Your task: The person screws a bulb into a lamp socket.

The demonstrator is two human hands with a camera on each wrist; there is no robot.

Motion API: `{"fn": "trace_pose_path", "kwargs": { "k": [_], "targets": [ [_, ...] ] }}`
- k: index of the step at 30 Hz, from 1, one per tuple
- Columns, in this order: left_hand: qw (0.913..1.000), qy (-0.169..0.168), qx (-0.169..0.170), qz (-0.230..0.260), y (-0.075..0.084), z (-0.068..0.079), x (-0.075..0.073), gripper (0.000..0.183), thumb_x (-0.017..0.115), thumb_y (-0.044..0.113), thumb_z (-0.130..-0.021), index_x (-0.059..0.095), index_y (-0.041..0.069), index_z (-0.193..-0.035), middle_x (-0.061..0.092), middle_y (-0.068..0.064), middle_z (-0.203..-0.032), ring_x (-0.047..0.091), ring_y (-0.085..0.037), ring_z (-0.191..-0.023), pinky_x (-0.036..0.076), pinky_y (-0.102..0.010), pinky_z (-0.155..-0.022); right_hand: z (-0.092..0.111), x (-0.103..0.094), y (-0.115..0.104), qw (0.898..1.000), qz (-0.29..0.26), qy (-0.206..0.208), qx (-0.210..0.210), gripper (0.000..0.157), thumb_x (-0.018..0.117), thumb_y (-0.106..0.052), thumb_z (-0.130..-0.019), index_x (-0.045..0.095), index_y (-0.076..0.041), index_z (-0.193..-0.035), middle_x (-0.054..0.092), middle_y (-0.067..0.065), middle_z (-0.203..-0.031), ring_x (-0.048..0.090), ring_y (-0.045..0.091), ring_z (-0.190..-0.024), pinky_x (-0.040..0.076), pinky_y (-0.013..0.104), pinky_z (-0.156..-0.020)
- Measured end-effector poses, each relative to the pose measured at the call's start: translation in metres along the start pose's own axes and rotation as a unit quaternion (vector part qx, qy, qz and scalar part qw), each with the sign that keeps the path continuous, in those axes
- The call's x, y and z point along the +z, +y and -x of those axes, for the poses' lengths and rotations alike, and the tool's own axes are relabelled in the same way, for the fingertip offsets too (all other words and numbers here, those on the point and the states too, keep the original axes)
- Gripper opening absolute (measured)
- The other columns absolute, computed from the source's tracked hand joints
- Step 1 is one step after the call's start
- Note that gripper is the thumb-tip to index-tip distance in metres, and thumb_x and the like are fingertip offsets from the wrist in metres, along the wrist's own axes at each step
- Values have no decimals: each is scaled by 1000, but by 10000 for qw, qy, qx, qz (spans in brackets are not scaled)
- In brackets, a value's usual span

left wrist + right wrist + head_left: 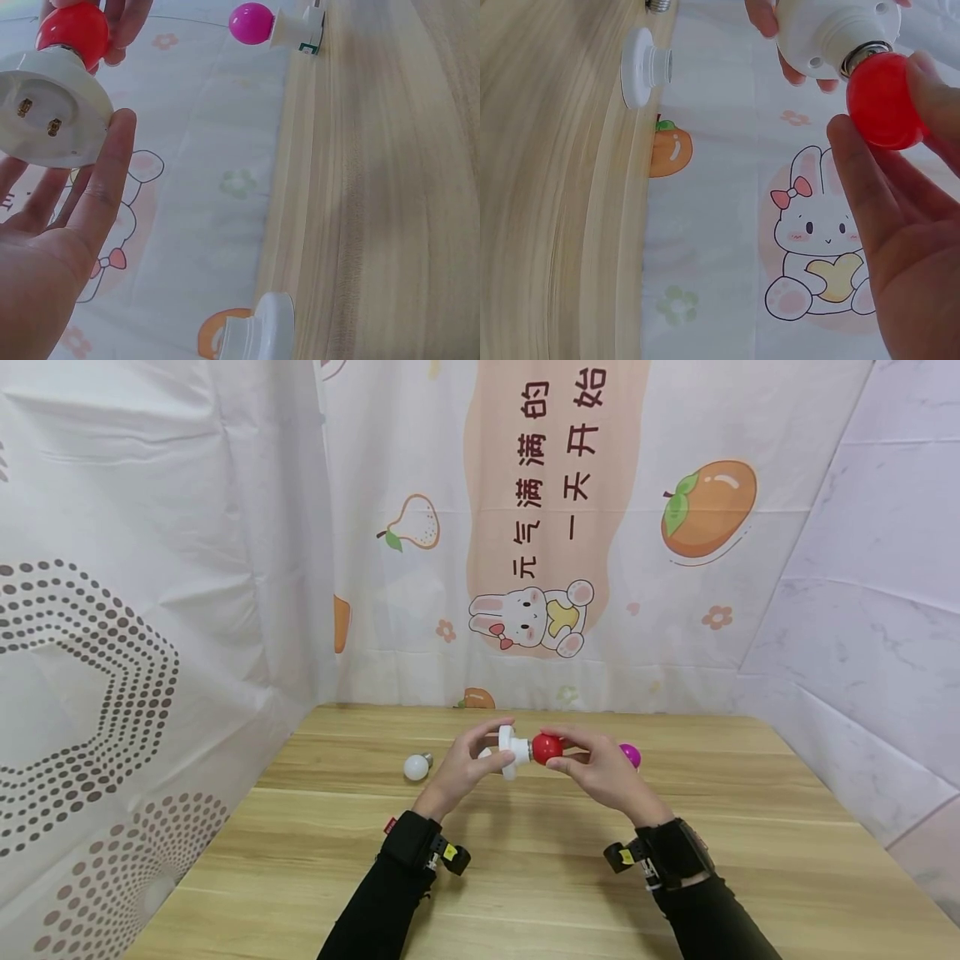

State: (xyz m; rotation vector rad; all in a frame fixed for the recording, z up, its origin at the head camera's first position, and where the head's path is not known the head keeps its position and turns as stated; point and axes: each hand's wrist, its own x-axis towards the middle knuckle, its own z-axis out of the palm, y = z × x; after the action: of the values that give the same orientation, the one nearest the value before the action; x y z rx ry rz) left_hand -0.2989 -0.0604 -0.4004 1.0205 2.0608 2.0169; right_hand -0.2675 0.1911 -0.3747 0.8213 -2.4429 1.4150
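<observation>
My left hand (459, 770) grips a white lamp holder (510, 752) by its round base, fingers and thumb at the rim. Two brass contacts show on its hollow underside in the left wrist view. My right hand (609, 770) pinches a red light bulb (547, 749) between thumb and fingers. The bulb's metal screw base sits at the lamp holder's mouth, part of the metal still showing in the right wrist view (866, 54). Both things are held up over the table, lying sideways, the bulb on the right.
On the wooden table (525, 885), a white bulb (416, 767) lies left of my left hand. Behind that hand stands another white lamp holder (637, 67). Past my right hand is a magenta bulb (251, 23) in a white holder (296, 31). Printed curtains (405, 610) enclose the table.
</observation>
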Motion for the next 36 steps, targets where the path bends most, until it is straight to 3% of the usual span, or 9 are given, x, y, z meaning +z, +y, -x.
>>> {"fn": "trace_pose_path", "kwargs": {
  "k": [5,12,15,21,26,30,36],
  "targets": [
    [9998,174,-31,35,3,0,1,52,66,14,-98,50,8,-147,53,-15,-139,52,-34,-125,56,-39,-88,-1,-1,0,9999,-50,79,146,63,78,-11,-90,53,-6,-147,65,19,-129,66,34,-111,59,36,-87],
    [9997,238,27,61,4,0,2,52,65,12,-99,49,5,-147,49,-18,-141,51,-37,-126,58,-41,-89,-1,3,2,9912,-300,-147,1280,60,79,-30,-90,57,-2,-139,67,16,-124,67,30,-109,57,45,-91],
    [9997,245,78,-27,3,-1,2,53,66,13,-98,49,5,-147,48,-17,-144,50,-37,-127,58,-40,-89,-2,8,5,9870,-448,-352,1504,60,80,-36,-89,60,-4,-136,69,14,-123,66,29,-109,55,48,-92],
    [9988,389,130,-285,1,-1,3,54,70,19,-96,52,8,-145,49,-10,-146,49,-38,-130,55,-39,-92,-1,15,10,9769,-1116,-628,1713,53,78,-30,-91,61,-2,-133,69,14,-117,67,32,-104,55,47,-94],
    [9988,458,136,-73,3,-2,7,52,71,13,-95,52,5,-142,49,-13,-145,52,-33,-129,54,-38,-96,-2,18,8,9644,-1746,-936,1751,53,76,-27,-93,59,-1,-136,66,17,-127,63,38,-116,52,48,-100],
    [9987,451,55,220,2,-3,8,53,71,8,-94,48,-1,-140,47,-21,-143,55,-30,-127,52,-36,-100,-2,21,5,9666,-1743,-799,1703,55,77,-28,-92,59,-1,-137,65,14,-131,62,31,-118,48,50,-104],
    [9984,469,-59,326,2,-3,8,54,73,5,-92,44,-3,-138,50,-20,-140,59,-25,-122,53,-32,-96,-3,24,2,9744,-1538,-323,1608,56,80,-25,-90,61,0,-136,65,14,-131,61,29,-118,52,45,-100]
  ]
}}
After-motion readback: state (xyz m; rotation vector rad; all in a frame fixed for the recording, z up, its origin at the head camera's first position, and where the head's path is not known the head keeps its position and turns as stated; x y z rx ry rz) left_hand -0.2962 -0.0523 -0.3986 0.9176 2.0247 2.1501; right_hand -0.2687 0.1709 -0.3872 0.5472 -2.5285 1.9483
